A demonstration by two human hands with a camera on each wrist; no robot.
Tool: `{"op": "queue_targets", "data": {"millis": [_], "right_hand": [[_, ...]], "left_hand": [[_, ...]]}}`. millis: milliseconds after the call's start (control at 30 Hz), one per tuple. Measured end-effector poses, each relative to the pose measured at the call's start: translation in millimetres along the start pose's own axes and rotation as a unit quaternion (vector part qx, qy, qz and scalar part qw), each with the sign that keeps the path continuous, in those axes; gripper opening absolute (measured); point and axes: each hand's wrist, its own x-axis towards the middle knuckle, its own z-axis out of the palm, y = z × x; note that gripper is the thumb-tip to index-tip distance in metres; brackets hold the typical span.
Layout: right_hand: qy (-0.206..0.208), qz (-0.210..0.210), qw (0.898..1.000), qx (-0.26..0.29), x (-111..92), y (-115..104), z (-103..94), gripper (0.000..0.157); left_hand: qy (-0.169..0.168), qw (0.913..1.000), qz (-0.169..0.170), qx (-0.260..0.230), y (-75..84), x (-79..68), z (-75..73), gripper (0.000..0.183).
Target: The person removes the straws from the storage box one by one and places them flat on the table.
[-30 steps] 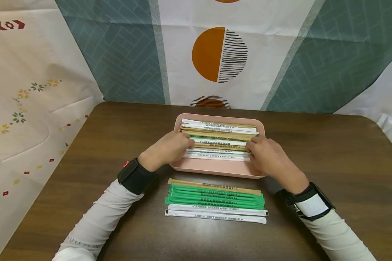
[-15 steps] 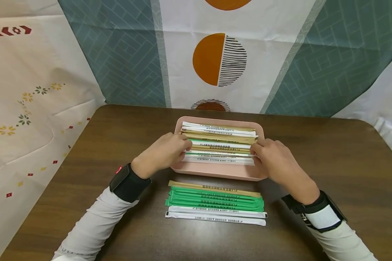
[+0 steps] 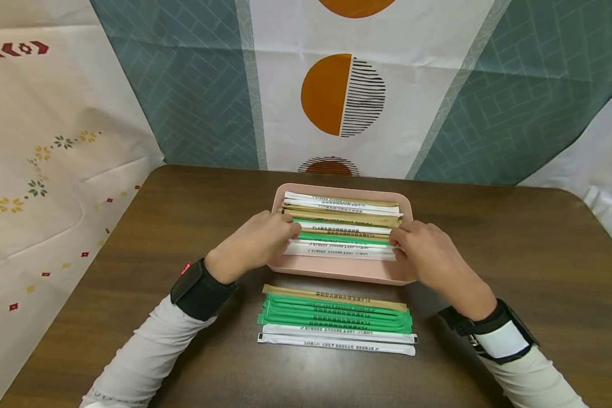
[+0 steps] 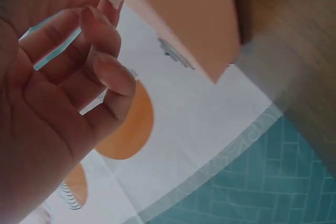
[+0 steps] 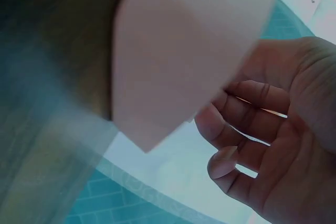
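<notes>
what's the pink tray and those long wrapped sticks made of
Pink tray: probably matte plastic; smooth, uniform colour, rounded moulded rim. Wrapped sticks: thin paper-like sleeves in white, green and tan, printed and flat-creased; the contents are hidden. Table: dark wood-grain finish, perhaps laminate.

A patterned curtain (image 3: 336,85) hangs behind the brown table (image 3: 515,255).

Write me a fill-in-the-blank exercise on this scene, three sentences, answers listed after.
1. The wrapped sticks that both hands reach into lie in a tray coloured ____.
2. The row of wrapped sticks on the table lies ____ the tray than the person.
3. The left hand and the right hand are at opposite ____ of the sticks.

Missing words: pink; nearer; ends
</notes>
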Motion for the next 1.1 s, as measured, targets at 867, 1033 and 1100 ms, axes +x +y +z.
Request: {"op": "queue_targets", "data": {"millis": [867,1033,1100], "right_hand": [[-0.079,-0.081,0.993,-0.014,-52.0,-59.1,-25.5,0.027],[-0.083,-0.112,0.990,-0.025,-66.0,-68.9,-16.6,0.031],[-0.097,-0.121,0.987,-0.036,-71.4,-73.1,-13.8,0.032]], "left_hand": [[-0.043,0.9877,0.116,0.096,67.2,-58.9,-8.7,0.013],[-0.083,0.9863,0.122,0.074,76.2,-67.5,-1.7,0.012],[-0.088,0.9853,0.129,0.070,79.5,-69.7,0.8,0.012]]}}
